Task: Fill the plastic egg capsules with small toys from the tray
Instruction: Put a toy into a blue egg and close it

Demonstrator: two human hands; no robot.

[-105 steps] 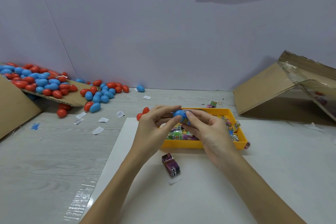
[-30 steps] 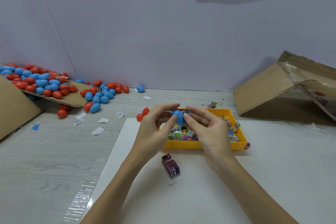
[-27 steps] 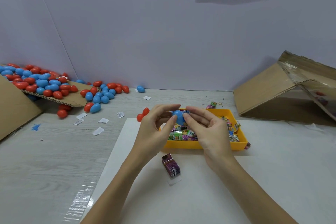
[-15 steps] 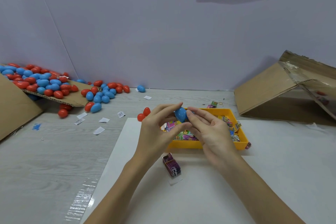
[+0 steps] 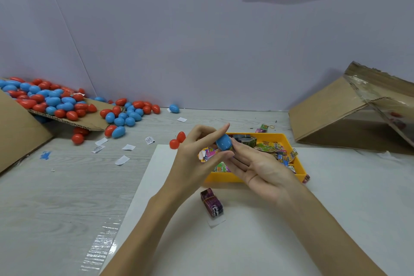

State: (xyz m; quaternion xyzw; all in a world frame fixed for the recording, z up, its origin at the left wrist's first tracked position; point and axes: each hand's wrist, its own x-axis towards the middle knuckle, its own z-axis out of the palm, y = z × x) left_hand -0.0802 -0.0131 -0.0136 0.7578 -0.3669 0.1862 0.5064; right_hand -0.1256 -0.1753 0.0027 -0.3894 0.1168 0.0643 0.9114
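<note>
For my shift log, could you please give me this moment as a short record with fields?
held item: blue egg capsule, looks closed
left hand: pinches the capsule
right hand: palm up, fingertips at the capsule
yellow tray: holds small wrapped toys, behind the hands
purple packet: on the white sheet, near the tray
spare eggs: red and blue, far left

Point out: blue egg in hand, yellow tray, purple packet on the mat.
blue egg [image 5: 223, 142], head view, middle of its shell.
yellow tray [image 5: 220, 178], head view, near wall.
purple packet [image 5: 212, 202], head view, top face.
</note>
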